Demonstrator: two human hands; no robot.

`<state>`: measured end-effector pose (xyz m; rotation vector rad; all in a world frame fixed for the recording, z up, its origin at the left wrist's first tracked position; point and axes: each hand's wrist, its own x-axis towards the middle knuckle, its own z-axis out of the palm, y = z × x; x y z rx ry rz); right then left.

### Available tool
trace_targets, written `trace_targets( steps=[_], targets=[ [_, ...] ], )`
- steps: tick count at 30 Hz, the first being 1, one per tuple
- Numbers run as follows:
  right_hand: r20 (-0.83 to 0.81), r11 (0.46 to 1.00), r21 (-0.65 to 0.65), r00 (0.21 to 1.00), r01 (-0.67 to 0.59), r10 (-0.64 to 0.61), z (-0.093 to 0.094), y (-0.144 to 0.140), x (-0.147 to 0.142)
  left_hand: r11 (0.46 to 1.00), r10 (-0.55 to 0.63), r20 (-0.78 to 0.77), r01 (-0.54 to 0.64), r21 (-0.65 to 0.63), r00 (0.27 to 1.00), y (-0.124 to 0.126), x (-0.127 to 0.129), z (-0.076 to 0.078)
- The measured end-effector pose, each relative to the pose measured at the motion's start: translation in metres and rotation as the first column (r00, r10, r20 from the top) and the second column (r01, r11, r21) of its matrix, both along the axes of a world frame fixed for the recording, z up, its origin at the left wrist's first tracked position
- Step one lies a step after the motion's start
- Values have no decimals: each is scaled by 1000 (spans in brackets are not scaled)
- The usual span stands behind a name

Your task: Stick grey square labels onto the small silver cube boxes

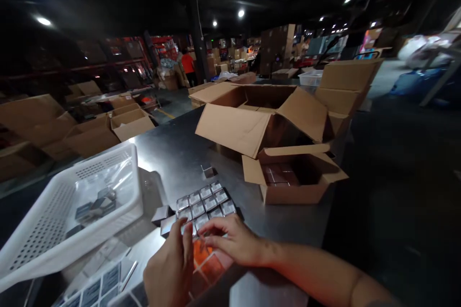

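Note:
A block of small silvery boxes (pixel 197 209) with printed labels stands in rows on the metal table. At its near left corner is my left hand (pixel 169 268), thumb and forefinger apart and touching the block's edge. My right hand (pixel 237 242) reaches in from the right with its fingers curled over the near row. What its fingertips hold, if anything, is hidden. Below and between the hands lie orange-lit square boxes (pixel 211 267). One loose small box (pixel 161 215) sits left of the block, and another small box (pixel 208 171) stands beyond it.
A white plastic basket (pixel 135 204) with several small pieces stands at the left. Open cardboard cartons (pixel 234 127) fill the far right of the table; a smaller open carton (pixel 295 194) holds dark red boxes. A person in an orange shirt (pixel 188 63) stands far back.

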<state>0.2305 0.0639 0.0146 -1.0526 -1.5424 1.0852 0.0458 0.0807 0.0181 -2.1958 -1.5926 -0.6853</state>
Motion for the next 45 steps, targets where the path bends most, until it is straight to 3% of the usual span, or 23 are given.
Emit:
trace_targets(
  steps=[3, 7, 11, 15, 18, 22, 24, 26, 28, 30, 32, 33, 36, 39, 41, 45],
  targets=[
    [10, 1000, -18, 1000, 3, -3, 1, -1, 0, 993, 111, -46, -113, -45, 993, 0, -1, 1],
    [-4, 996, -93, 1000, 13, -14, 6, -3, -1, 996, 66, -85, -61, 63, 994, 2, -1, 3],
    [77, 999, -15, 996, 39, -38, 10, -7, -2, 989, -17, -72, 27, 143, 997, 5, -5, 1],
    [164, 989, 147, 985, 35, -59, 3, -7, -2, 996, -80, -12, 81, 26, 997, 6, -5, -2],
    [241, 926, 377, 964, 14, -112, -3, -5, 0, 989, 30, 52, -22, -147, 998, 2, 2, 8],
    [304, 808, 583, 945, -83, -122, -1, -4, 0, 883, 206, 28, -174, -435, 978, 0, 9, 35],
    [300, 731, 651, 954, -206, 1, 5, -2, 2, 844, 264, -11, -237, -482, 964, 3, 8, 45],
    [224, 668, 680, 953, -301, 201, 11, 2, 7, 826, 316, -32, -291, -483, 948, 9, 1, 50],
    [50, 697, 681, 964, -224, 261, 16, 9, 18, 832, 353, -17, -322, -453, 935, 14, -10, 52],
    [-39, 776, 630, 998, -16, 53, 18, 18, 34, 860, 357, 39, -312, -405, 933, 17, -21, 51],
    [113, 818, 563, 970, 117, -217, 16, 27, 51, 894, 327, 115, -268, -359, 938, 20, -30, 51],
    [254, 851, 510, 923, 126, -289, 15, 31, 59, 911, 298, 153, -232, -342, 942, 21, -32, 51],
    [618, 967, 236, 754, 92, -222, 9, 36, 71, 940, 185, 256, -95, -328, 949, 21, -33, 50],
    [736, 991, 49, 666, 122, -119, 8, 35, 71, 925, 72, 386, 83, -372, 920, 17, -29, 49],
    [709, 986, 17, 693, 166, -129, 12, 32, 72, 884, -2, 493, 233, -406, 870, 13, -26, 48],
    [414, 970, 63, 878, 235, -240, 18, 26, 75, 766, -51, 624, 431, -476, 780, 8, -16, 46]
  ],
)
